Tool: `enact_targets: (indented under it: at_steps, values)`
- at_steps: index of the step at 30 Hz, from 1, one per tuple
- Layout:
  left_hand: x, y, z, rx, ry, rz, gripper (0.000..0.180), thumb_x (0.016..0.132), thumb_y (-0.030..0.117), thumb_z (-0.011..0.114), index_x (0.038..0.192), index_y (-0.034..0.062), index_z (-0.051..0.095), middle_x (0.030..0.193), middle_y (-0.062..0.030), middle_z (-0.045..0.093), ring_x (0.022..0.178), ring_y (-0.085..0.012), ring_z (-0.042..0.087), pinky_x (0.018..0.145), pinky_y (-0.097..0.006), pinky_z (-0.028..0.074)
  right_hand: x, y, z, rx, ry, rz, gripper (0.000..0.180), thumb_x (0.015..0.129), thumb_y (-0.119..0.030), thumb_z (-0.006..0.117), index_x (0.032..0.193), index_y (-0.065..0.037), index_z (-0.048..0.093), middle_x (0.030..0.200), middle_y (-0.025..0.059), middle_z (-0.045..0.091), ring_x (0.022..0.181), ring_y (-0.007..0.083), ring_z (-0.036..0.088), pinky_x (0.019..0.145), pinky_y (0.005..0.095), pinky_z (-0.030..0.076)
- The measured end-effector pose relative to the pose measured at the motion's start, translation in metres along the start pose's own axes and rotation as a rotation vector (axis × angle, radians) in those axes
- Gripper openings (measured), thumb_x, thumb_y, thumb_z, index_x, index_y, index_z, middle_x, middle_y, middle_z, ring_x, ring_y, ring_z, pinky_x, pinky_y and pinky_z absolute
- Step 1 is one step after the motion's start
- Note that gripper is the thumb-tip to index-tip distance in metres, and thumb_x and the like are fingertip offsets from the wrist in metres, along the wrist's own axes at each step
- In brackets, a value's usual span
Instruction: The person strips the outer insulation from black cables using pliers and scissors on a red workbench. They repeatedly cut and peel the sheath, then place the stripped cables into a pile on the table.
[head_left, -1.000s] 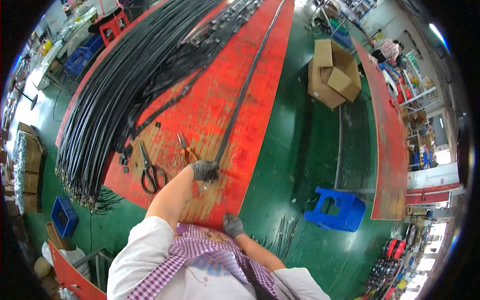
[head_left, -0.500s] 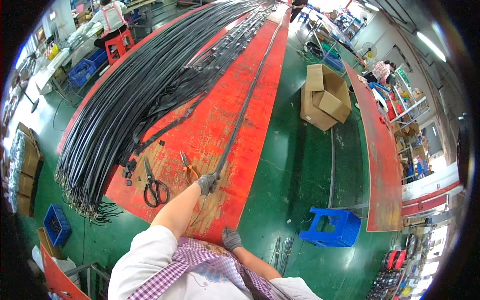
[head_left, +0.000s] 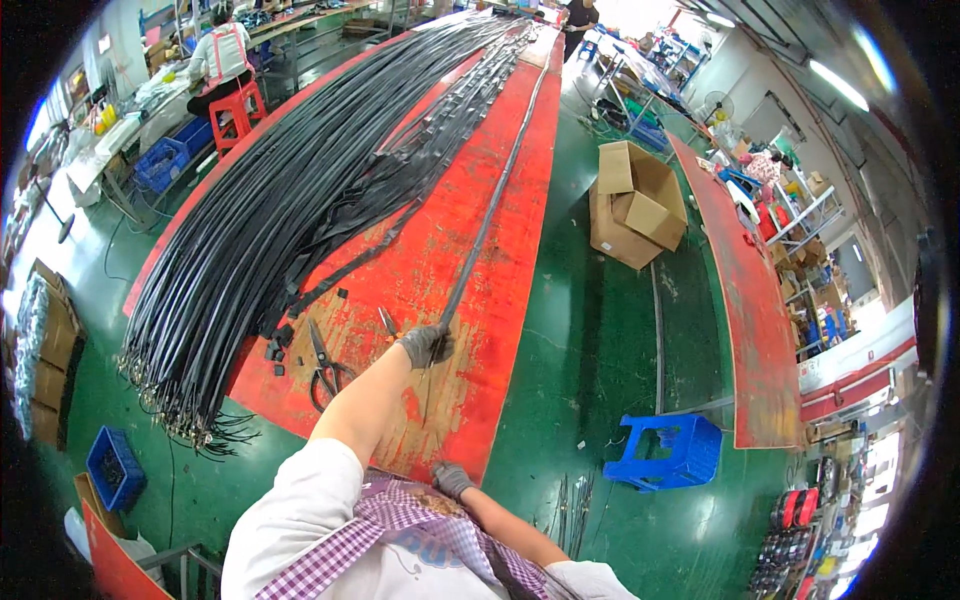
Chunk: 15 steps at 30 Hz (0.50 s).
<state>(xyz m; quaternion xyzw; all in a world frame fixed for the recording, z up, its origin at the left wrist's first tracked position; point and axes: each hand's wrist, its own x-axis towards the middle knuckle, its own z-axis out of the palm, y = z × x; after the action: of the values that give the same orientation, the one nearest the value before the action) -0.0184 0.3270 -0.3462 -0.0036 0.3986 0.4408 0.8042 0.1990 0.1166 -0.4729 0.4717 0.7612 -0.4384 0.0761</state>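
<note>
My left hand (head_left: pixel 427 345), in a grey glove, is closed around the near end of a long black sleeve (head_left: pixel 482 238) that runs up the red table (head_left: pixel 490 330). A thin dark cable (head_left: pixel 428 395) hangs below that hand toward the near edge. My right hand (head_left: pixel 452 480), also gloved, is closed low at the table's near edge, close to my checked apron; what it holds is too small to tell. Left of my left forearm lie black-handled scissors (head_left: pixel 322 362), partly covered by the arm. Pliers (head_left: pixel 387 322) show only their tips beside my left hand.
A thick bundle of black cables (head_left: pixel 270 190) covers the table's left side, with small black pieces (head_left: pixel 278 352) near its end. To the right stand an open cardboard box (head_left: pixel 640 210) and a blue stool (head_left: pixel 668 455). A blue crate (head_left: pixel 115 468) sits at lower left. Other people are farther off.
My left hand has moved forward along the black sleeve and now covers the pliers' orange handles. My right hand has shifted slightly left. The whole view has tilted a little.
</note>
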Motion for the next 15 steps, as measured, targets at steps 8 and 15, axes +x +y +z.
enact_targets:
  at_steps: [8,15]
  values:
    - [-0.125,0.145,0.07,-0.078,-0.246,0.259,0.02,0.078,0.018,0.043,0.06,0.0097,0.044,0.044,-0.0006,0.039,0.034,-0.0121,0.036,0.032,-0.026,0.028,-0.01,-0.034,0.023,0.023,0.064,0.044,0.033,0.081,-0.031,0.033,0.076,-0.006,0.055,0.07,0.0153,0.058,0.067,0.0284,0.057,0.063,0.0395,0.044]
    - [-0.355,0.252,0.119,0.255,-0.449,0.575,0.006,0.078,0.01,0.045,0.075,0.0051,0.048,0.054,0.0027,0.042,0.04,-0.005,0.035,0.035,-0.017,0.029,-0.034,-0.103,0.016,0.15,0.116,0.121,0.028,0.081,-0.02,0.031,0.084,-0.004,0.054,0.086,0.0212,0.056,0.074,0.033,0.056,0.064,0.042,0.044]
